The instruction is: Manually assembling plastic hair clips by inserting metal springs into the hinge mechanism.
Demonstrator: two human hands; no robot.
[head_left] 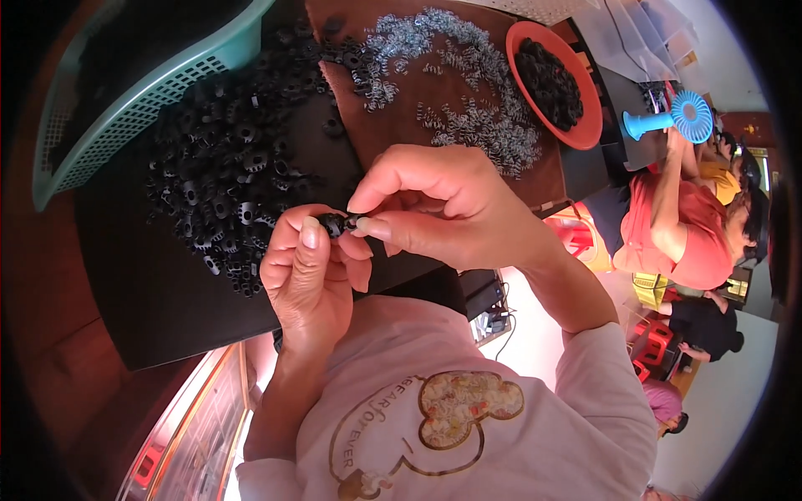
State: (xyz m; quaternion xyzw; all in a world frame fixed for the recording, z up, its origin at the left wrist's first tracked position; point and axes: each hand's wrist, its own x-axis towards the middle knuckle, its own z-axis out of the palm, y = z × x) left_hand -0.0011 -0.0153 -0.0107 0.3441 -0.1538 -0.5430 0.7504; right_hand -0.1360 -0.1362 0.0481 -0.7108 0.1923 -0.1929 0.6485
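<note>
Between the thumb and fingers of my left hand (pixel 307 280) is a small black plastic cord lock body (pixel 332 224). My right hand (pixel 455 204) meets it from the right, its thumb and forefinger pinched on a small dark piece (pixel 352 220) at the body's end. The fingertips partly cover that piece, so its exact shape is unclear. Beyond my left hand lies a heap of black cord lock bodies (pixel 242 150) with oval openings. Loose metal springs (pixel 476 125) are scattered past my right hand on a brown cloth (pixel 376 138).
A green perforated basket (pixel 150 104) lies tipped at the far left. An orange-red bowl (pixel 520 42) of small black parts stands at the far right. A blue handheld fan (pixel 692 117) is farther right. Several people, one in a red shirt (pixel 681 230), are to the right.
</note>
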